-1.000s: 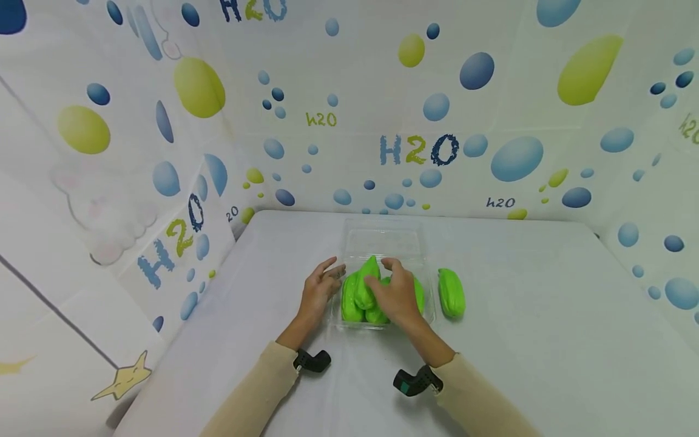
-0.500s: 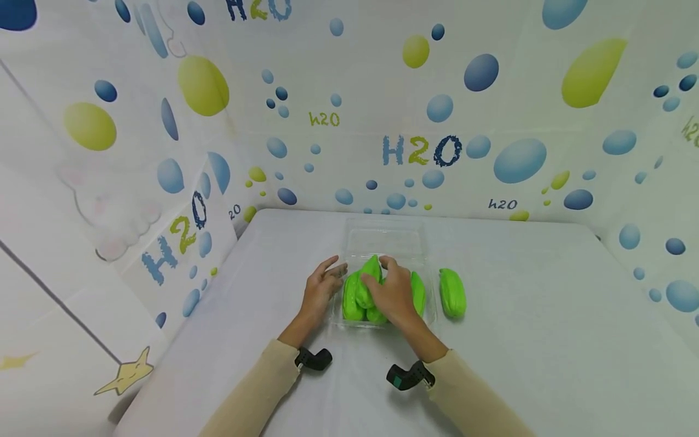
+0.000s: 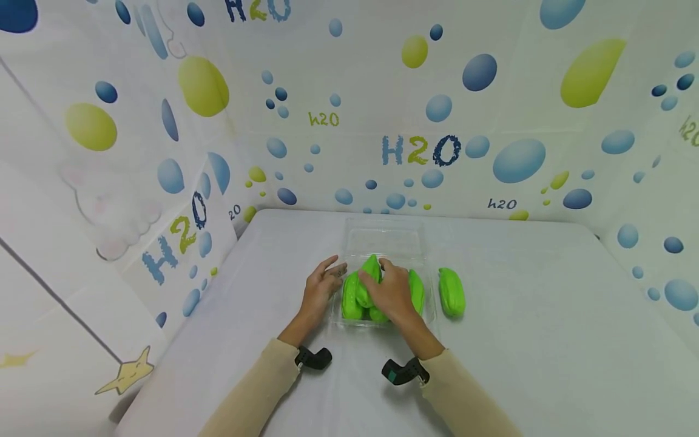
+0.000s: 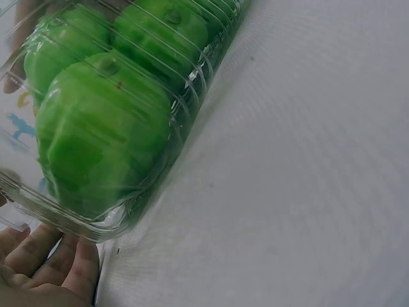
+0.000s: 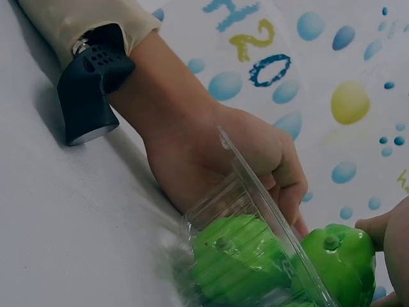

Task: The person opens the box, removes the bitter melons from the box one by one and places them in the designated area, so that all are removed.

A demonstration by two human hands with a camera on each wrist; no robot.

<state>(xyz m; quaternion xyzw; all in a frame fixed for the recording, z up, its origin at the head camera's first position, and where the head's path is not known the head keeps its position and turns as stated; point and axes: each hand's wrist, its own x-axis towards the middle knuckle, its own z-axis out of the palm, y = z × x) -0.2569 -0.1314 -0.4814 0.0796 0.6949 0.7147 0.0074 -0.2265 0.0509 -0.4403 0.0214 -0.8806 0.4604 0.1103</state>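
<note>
On the table is a clear plastic clamshell box (image 3: 338,321) holding several bright green, ribbed, elongated fruits with short stems. Their exact kind is unclear. My right hand (image 3: 395,294) reaches into the box and grips the uppermost fruit (image 3: 369,285), which lies over the others. In the right wrist view this gripped fruit (image 5: 339,259) shows between thumb and fingers at the right edge. My left hand (image 3: 320,288) is at the box's left side, its loosely bent fingers (image 4: 57,262) against the rim corner. Another fruit (image 4: 102,137) sits behind the clear wall.
One more green fruit (image 3: 451,292) lies on the white tabletop (image 3: 524,315), right of the box. The box's clear lid (image 3: 384,238) stands folded back on its far side. A patterned backdrop (image 3: 349,152) rises behind the table.
My right hand and forearm have shifted slightly left, with the top fruit still in its grip. My left hand stays at the box's left side.
</note>
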